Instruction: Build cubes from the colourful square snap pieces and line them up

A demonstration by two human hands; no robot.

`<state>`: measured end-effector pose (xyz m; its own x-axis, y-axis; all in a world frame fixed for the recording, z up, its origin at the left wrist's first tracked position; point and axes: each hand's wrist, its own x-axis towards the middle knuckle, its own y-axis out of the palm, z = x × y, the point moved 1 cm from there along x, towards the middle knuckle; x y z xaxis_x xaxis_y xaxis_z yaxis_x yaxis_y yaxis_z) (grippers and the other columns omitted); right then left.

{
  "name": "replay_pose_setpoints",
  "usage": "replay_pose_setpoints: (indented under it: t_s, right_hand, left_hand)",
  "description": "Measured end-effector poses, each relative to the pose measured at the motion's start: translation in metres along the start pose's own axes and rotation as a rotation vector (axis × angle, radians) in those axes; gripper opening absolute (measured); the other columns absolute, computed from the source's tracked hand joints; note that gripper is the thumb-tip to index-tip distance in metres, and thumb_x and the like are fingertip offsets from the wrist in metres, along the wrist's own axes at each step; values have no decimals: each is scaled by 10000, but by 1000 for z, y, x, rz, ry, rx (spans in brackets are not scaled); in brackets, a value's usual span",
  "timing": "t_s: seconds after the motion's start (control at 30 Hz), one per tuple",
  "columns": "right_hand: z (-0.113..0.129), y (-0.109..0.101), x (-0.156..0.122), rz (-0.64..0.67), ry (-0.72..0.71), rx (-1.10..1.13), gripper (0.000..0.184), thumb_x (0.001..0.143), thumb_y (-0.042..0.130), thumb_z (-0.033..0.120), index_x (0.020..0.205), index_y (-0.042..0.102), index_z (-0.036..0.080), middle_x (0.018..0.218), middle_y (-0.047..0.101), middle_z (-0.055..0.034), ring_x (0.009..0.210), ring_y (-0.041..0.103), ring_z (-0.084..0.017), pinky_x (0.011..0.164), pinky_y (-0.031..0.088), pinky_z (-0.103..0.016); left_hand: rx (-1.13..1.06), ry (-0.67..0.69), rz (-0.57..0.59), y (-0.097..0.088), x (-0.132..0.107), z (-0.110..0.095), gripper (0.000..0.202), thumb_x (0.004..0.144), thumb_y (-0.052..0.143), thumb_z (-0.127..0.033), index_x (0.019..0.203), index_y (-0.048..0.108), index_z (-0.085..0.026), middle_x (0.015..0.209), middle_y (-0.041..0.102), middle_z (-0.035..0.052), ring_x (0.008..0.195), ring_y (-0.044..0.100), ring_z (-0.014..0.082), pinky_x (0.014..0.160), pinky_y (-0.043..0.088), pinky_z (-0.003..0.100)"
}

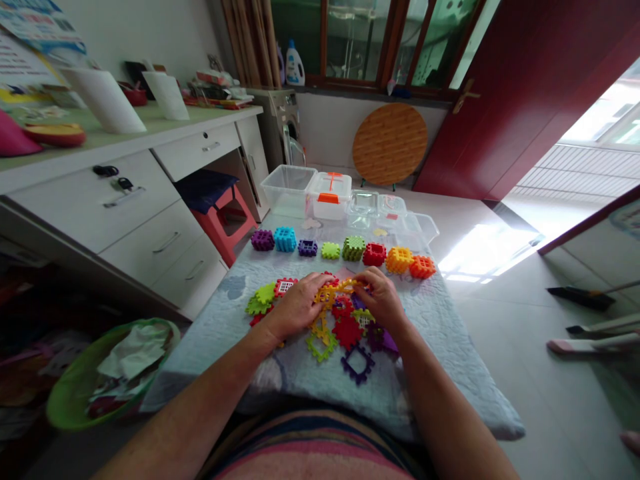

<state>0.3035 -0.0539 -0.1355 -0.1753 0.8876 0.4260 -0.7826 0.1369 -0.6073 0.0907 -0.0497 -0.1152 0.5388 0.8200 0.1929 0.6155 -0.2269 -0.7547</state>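
Note:
Both of my hands are over a loose pile of notched, interlocking plastic building tiles. My left hand (300,303) has its fingers closed on the left side of yellow building tiles (345,287). From the other side, my right hand (381,297) pinches their right end; its fingertips partly hide them. Around them lie a red gear-shaped tile (347,332), a lime square frame (321,347), a dark purple square frame (358,364) and green tiles (261,300). Beside my left hand is a red tile with a white lattice (285,287). Other tiles are hidden under my hands.
Colour-sorted tile stacks, including purple (263,240), blue (285,239), red (375,254) and orange (423,267), line the cloth-covered table (210,353). Behind them stand clear plastic bins (289,190) and an orange-latched box (331,193). A green basket (65,400) sits lower left.

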Motion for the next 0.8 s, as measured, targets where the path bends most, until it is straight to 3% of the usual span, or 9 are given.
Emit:
replay_pose_setpoints:
  t_s: [0.07,0.13,0.27,0.37,0.57,0.7,0.8]
  right_hand:
    - [-2,-3,0,-104,18,-56,85,870,562,165,850,632,209,847,566,-32,808,552,-172,747,450,-289]
    - [-5,-4,0,-108,26,-147,106,876,544,164,837,629,213,861,565,-42,842,548,-186,777,449,-305]
    - [-6,-6,-2,124,-22,-256,12,833,628,218,833,640,218,914,581,-55,905,537,-212,828,455,-338]
    - [-4,-10,-4,221,-36,-259,197,749,747,316,891,654,217,1015,601,-70,975,529,-239,889,452,-379]
    - [-7,-8,-6,216,7,-297,468,748,739,356,1164,594,198,1123,635,-97,1049,525,-286,940,425,-446]
    - [-11,-4,-6,231,20,-297,461,750,700,277,1187,587,183,1106,653,-99,1027,544,-283,923,434,-442]
    - [-11,-6,-5,173,23,-279,444,737,692,263,1162,598,179,1091,659,-102,1033,551,-283,932,433,-443]
  left_hand:
    - [37,-2,-3,0,0,0,466,732,575,-14,1161,616,-192,1159,656,78,1104,589,236,1009,447,374]
    - [70,-2,-10,0,-1,0,378,736,575,-22,1063,647,-197,1079,688,59,1036,605,236,955,461,367]
    - [87,-9,-59,-3,-3,-1,220,739,567,-39,850,649,-209,875,690,20,897,602,220,819,467,335]
    - [43,-2,-120,-7,-1,-4,208,700,549,-17,773,613,-202,839,657,21,882,589,209,798,460,321]
    - [66,42,-201,-4,13,-4,262,663,499,26,789,565,-195,886,626,40,916,571,210,859,464,347]
    - [134,101,-64,0,13,-1,226,703,584,-35,863,607,-193,1021,632,65,1025,561,240,944,456,387]
    - [128,134,36,-6,6,2,286,708,675,-126,981,638,-203,1136,623,75,1113,543,259,1004,433,410]
